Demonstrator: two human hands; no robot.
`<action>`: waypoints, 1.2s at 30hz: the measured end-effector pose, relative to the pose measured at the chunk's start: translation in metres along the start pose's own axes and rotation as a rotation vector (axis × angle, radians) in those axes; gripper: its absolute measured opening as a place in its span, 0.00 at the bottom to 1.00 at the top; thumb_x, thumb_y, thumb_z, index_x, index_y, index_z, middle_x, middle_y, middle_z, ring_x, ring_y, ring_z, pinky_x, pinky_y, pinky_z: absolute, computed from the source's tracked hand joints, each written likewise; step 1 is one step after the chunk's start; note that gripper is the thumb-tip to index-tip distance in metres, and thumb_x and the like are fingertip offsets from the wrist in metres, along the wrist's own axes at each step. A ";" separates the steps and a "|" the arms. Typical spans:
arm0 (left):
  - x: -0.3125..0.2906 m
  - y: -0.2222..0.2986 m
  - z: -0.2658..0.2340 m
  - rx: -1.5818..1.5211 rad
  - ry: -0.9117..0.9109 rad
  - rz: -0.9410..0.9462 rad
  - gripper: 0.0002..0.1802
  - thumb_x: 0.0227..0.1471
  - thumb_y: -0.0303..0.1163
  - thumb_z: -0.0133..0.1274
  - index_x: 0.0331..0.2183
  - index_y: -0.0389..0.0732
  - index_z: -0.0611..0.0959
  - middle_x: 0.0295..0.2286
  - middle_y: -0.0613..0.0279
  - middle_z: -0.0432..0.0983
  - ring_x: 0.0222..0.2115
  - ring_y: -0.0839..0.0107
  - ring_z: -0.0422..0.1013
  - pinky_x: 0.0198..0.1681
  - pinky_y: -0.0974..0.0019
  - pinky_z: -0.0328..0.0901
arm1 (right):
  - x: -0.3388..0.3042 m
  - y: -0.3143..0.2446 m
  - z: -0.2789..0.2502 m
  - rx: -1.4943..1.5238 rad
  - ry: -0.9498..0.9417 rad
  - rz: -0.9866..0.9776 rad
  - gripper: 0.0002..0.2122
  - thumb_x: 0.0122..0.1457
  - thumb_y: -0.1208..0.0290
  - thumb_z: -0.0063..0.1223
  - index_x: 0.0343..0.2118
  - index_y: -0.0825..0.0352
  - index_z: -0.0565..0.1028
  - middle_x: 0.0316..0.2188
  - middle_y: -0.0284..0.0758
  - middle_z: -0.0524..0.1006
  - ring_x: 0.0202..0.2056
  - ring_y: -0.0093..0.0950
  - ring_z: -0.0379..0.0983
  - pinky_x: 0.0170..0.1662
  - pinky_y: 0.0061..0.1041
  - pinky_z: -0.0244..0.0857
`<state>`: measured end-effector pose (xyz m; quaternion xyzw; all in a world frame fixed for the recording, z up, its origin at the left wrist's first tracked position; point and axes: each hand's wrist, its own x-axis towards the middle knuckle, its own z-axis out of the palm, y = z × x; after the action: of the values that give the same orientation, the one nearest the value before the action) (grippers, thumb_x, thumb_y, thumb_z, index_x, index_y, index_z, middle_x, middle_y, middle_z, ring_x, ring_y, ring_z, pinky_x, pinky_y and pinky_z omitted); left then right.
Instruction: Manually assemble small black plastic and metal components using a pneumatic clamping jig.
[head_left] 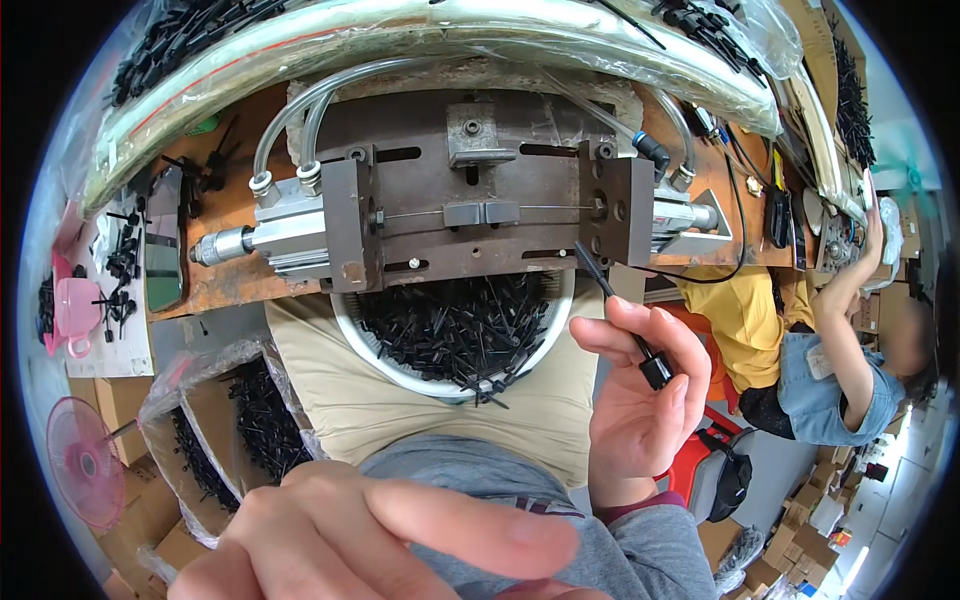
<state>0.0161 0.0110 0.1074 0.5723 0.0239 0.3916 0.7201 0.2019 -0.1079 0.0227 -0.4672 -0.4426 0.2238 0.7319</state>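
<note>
Low in the picture and close to the camera, my left hand (350,530) shows its back, with one finger stretched to the right. Its other fingers are partly cut off by the lower edge, and nothing shows in them. Raised to the right of a white basin (362,352), my right hand (650,430) is closed round a mascara wand (656,373). The wand's bristle end tilts up and left toward the brown metal fixture (430,240). Many black wands (455,330) fill the basin on my lap. Two small grey blocks (480,213) sit mid-fixture on a thin rod.
Air cylinders with clear hoses flank the fixture: one at left (290,235), one at right (685,215). A phone (166,240) lies at the bench's left. Lined boxes of black wands (265,420) stand lower left, near a pink fan (87,462). A co-worker (835,385) sits at right.
</note>
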 end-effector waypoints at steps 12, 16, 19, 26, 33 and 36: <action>-0.009 0.005 0.002 0.010 0.015 0.090 0.05 0.61 0.28 0.51 0.38 0.45 0.71 0.32 0.60 0.79 0.30 0.76 0.74 0.44 0.67 0.65 | -0.001 0.004 0.002 0.021 0.004 -0.030 0.21 0.70 0.65 0.32 0.58 0.77 0.61 0.52 0.60 0.70 0.47 0.55 0.76 0.55 0.50 0.67; -0.002 0.001 -0.008 -0.152 -0.072 0.041 0.06 0.60 0.28 0.53 0.38 0.45 0.71 0.32 0.59 0.79 0.30 0.75 0.74 0.43 0.66 0.66 | -0.005 0.006 -0.004 -0.019 0.040 -0.028 0.21 0.70 0.64 0.33 0.58 0.77 0.61 0.52 0.60 0.70 0.47 0.55 0.75 0.55 0.50 0.67; 0.012 0.008 -0.029 -0.216 -0.272 0.044 0.09 0.59 0.30 0.55 0.38 0.45 0.71 0.32 0.60 0.79 0.31 0.73 0.74 0.44 0.65 0.66 | -0.001 0.005 0.003 0.048 0.004 -0.022 0.21 0.68 0.67 0.37 0.58 0.76 0.60 0.53 0.60 0.69 0.48 0.54 0.75 0.55 0.49 0.68; 0.010 -0.019 -0.014 -0.245 0.115 0.300 0.13 0.53 0.21 0.58 0.34 0.41 0.69 0.20 0.59 0.73 0.20 0.76 0.73 0.29 0.71 0.66 | 0.005 0.011 0.003 -0.052 -0.046 -0.048 0.25 0.49 0.89 0.60 0.51 0.74 0.65 0.54 0.61 0.68 0.50 0.49 0.75 0.48 0.38 0.75; 0.059 -0.039 -0.044 0.748 0.263 0.312 0.05 0.55 0.19 0.52 0.36 0.35 0.76 0.31 0.60 0.74 0.27 0.77 0.68 0.32 0.75 0.63 | 0.028 0.017 0.007 -0.715 -0.292 -0.103 0.15 0.45 0.84 0.66 0.38 0.72 0.79 0.53 0.50 0.73 0.48 0.37 0.77 0.46 0.32 0.76; 0.091 -0.039 -0.059 1.059 0.168 0.406 0.05 0.53 0.19 0.55 0.35 0.33 0.81 0.34 0.59 0.77 0.33 0.74 0.72 0.38 0.74 0.65 | 0.034 0.024 0.010 -0.839 -0.404 -0.164 0.14 0.46 0.83 0.64 0.38 0.72 0.77 0.52 0.46 0.74 0.45 0.39 0.77 0.45 0.30 0.75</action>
<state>0.0717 0.1111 0.0922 0.8151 0.1634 0.5007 0.2411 0.2128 -0.0671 0.0177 -0.6333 -0.6637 0.0537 0.3944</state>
